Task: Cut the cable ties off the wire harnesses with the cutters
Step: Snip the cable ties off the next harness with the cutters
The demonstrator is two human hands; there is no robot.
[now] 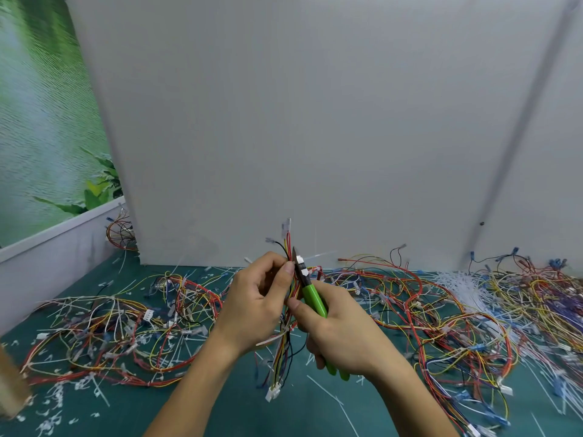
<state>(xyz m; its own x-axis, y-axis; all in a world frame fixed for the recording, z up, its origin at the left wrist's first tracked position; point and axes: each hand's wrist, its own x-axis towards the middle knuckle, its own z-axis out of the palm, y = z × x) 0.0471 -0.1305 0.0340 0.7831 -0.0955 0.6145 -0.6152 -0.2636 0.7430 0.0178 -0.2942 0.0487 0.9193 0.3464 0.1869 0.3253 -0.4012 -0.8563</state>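
Two hands raised over the middle of the desk. The left hand pinches a wire harness upright; the right hand grips the green cutters, blades against a white cable tie near the bundle's top. Step: cutting this tie. Next move likely needs a firm squeeze, blades clear of wires.

A single head-worn view looks forward and down, close over the green mat toward a grey board.
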